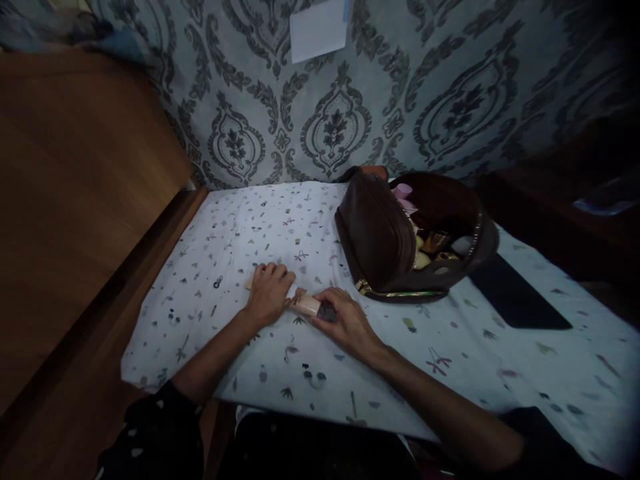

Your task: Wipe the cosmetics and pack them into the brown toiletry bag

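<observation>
My right hand is closed around the dark cap end of a small beige cosmetic bottle, which looks like foundation. The bottle lies tilted just above or on the cloth, its other end close to my left fingers. My left hand is curled palm down over a slim beige-and-white item. Most of that item is hidden under the fingers, so its kind cannot be made out. Right of both hands stands an open brown zip bag with pink, yellow and gold items inside.
A white patterned cloth covers the table. Beside the bag lies a flat black object. Wooden furniture rises at the left. Behind is a patterned wall with a white sheet on it.
</observation>
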Available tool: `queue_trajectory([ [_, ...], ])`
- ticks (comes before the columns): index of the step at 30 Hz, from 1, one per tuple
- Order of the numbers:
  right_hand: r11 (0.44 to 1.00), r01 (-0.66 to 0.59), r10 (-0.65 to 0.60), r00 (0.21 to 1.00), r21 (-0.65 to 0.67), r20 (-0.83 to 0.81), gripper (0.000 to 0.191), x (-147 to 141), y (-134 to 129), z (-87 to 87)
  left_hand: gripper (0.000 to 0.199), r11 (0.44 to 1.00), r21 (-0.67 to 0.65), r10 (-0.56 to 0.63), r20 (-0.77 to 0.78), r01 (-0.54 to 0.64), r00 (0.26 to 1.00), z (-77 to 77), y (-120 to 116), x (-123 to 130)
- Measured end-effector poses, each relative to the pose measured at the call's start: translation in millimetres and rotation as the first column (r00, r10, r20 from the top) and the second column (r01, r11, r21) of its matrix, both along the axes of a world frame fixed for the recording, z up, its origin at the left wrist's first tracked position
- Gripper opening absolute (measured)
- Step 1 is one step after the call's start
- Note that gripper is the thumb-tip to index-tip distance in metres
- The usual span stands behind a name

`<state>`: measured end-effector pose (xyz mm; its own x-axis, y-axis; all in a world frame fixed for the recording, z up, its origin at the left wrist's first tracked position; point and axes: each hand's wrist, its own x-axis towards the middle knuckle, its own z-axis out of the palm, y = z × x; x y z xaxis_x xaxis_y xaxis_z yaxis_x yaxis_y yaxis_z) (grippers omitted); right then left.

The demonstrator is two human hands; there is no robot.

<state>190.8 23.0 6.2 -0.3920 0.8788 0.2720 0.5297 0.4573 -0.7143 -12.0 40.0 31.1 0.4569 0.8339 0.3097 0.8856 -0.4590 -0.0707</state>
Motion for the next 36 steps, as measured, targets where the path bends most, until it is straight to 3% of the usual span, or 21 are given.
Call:
queue_trajectory([
  [7,1.0,0.012,-0.011,1.0,0.008,-0.016,0.017,-1,0,3.2,0.027,0.997,-0.014,0.073,0.145,-0.072,0.987,-8.2,12,-38],
  [15,1.0,0.002,-0.002,1.0,-0.006,-0.019,0.017,0,-1,5.0,0.032,0.998,-0.045,0.063,0.273,-0.053,0.96,-8.5,21,-53],
  [23,1.0,-0.01,0.01,1.0,0.027,-0.007,0.018,1,-2,2.9,0.025,0.979,-0.038,0.204,0.226,-0.201,0.952,-9.8,22,-58],
  [31,0.996,-0.042,0.045,0.998,0.08,-0.036,0.035,-1,-6,4.3,0.02,0.933,-0.039,0.359,0.2,-0.358,0.912,-6.8,25,-65],
  [34,0.997,-0.041,0.047,0.995,0.067,-0.085,0.029,-2,-7,5.1,0.019,0.928,-0.024,0.369,0.212,-0.372,0.905,1.7,17,-54],
  [36,0.999,-0.027,0.03,0.99,0.029,-0.137,0.027,-3,-6,5.1,0.019,0.948,0.012,0.304,0.248,-0.317,0.92,8.4,7,-37],
])
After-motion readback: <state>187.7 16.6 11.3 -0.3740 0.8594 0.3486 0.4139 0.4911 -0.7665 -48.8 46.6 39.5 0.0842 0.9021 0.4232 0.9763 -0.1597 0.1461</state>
